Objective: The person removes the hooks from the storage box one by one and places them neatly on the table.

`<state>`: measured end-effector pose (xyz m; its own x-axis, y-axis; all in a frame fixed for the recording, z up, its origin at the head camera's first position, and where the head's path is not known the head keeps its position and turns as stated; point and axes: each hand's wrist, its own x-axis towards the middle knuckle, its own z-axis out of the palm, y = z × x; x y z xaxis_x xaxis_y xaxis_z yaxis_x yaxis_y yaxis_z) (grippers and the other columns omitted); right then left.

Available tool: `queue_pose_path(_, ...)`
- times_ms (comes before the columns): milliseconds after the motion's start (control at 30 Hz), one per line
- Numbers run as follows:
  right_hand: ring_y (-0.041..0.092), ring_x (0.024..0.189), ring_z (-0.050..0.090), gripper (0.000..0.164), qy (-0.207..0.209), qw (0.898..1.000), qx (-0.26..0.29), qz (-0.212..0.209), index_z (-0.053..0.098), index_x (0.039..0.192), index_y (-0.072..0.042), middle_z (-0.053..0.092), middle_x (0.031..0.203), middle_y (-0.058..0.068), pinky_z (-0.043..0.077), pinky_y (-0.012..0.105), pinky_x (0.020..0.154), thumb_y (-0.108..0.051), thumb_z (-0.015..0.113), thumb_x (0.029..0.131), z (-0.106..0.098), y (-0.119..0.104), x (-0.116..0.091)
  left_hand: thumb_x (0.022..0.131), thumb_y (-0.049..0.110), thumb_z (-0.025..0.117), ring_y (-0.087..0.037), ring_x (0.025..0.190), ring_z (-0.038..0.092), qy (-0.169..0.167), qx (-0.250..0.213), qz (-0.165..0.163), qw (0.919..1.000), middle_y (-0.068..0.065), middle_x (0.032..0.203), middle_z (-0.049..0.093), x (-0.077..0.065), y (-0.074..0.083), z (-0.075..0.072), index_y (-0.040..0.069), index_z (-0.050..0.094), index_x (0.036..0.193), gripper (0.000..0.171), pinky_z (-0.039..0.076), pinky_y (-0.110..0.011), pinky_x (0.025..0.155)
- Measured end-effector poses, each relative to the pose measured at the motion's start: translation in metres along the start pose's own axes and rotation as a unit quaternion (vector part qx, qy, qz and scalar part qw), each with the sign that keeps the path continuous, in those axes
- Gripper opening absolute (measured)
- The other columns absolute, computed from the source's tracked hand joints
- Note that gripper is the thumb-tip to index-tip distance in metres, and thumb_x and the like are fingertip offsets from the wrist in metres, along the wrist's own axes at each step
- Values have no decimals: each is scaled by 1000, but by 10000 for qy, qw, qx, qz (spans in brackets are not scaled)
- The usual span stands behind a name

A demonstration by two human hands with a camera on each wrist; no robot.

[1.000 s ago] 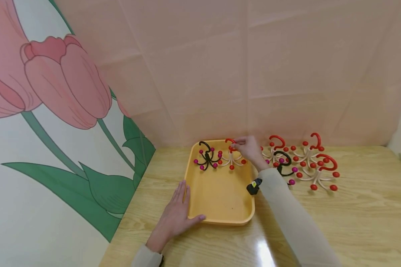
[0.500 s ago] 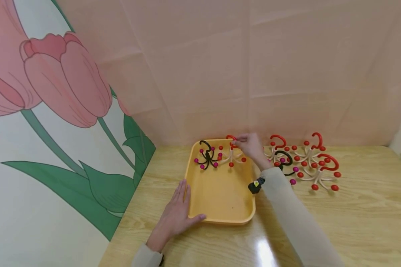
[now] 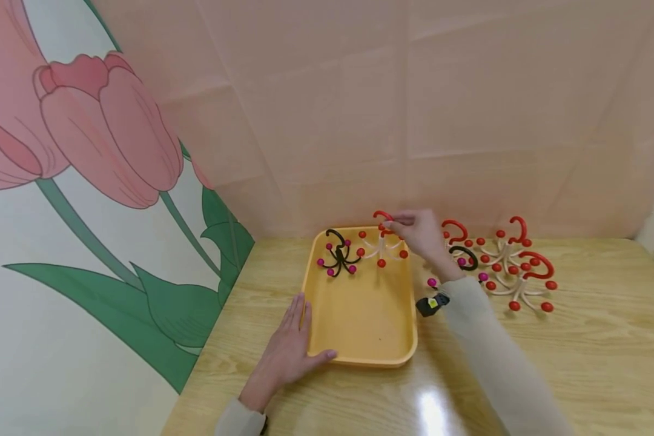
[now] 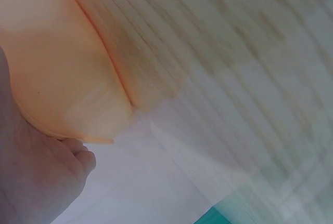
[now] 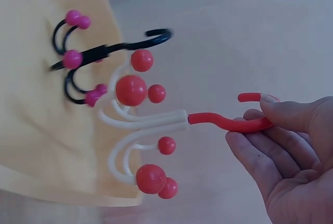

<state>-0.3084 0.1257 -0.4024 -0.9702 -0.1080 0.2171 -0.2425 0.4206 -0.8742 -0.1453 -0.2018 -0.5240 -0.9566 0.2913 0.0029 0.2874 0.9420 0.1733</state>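
Note:
My right hand (image 3: 424,236) pinches the red hook of a white multi-arm hook hanger (image 3: 381,247) with red ball tips, above the far right part of a yellow tray (image 3: 354,321). In the right wrist view the thumb and fingers hold the curved red hook (image 5: 251,125), and the white arms spread away from the hand. A black hook hanger (image 3: 339,255) with magenta balls stands in the tray, just left of it. My left hand (image 3: 287,354) rests along the tray's near left corner, fingers straight on the left side and thumb at the front rim.
Right of the tray, several more hangers stand on the wooden table (image 3: 605,339). Among them are a red-hooked white hanger (image 3: 518,284) and a black one (image 3: 465,257), partly hidden by the right hand and arm. A beige cloth (image 3: 327,121) rises behind; a tulip-patterned panel (image 3: 142,272) stands left.
My right hand has moved slightly up and right, and the red-hooked white hanger has risen with it. The left hand and the black hanger in the tray stay put.

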Motion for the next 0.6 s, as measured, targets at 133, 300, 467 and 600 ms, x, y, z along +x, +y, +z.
queue_pose_path(133, 33, 103, 79, 36, 112, 9999, -15, -104, 77, 123, -1, 79, 116, 20, 59, 16, 67, -27, 76, 99, -12, -19, -14, 92, 86, 45, -28, 167, -3, -19, 9, -7, 10000, -16, 179, -5, -1, 0, 1, 3, 12, 168, 118, 16, -45, 136)
queue_pose_path(300, 6, 84, 77, 37, 124, 9995, 34, -277, 79, 122, -6, 81, 113, 15, 50, 17, 53, -35, 75, 99, -28, -36, -34, 91, 88, 45, -28, 167, -2, -46, 3, -56, 10000, -15, 179, -5, -1, 1, 0, 3, 13, 168, 119, 17, -45, 136)
queue_pose_path(467, -5, 70, 67, 37, 98, 9993, -51, -360, 79, 123, -8, 81, 114, 15, 42, 22, 44, -36, 75, 99, -45, -47, -56, 90, 88, 44, -27, 167, -3, -78, -43, -117, 9999, -16, 179, -3, 0, 2, -1, 4, 13, 168, 119, 17, -46, 136)
queue_pose_path(600, -3, 67, 63, 39, 194, 9994, -240, -135, 79, 125, -14, 80, 119, 11, 39, 23, 42, -41, 75, 98, -59, -52, -74, 91, 87, 45, -27, 167, -3, -103, -52, -130, 9998, -16, 179, -3, 0, 3, -2, 4, 13, 168, 118, 16, -46, 136)
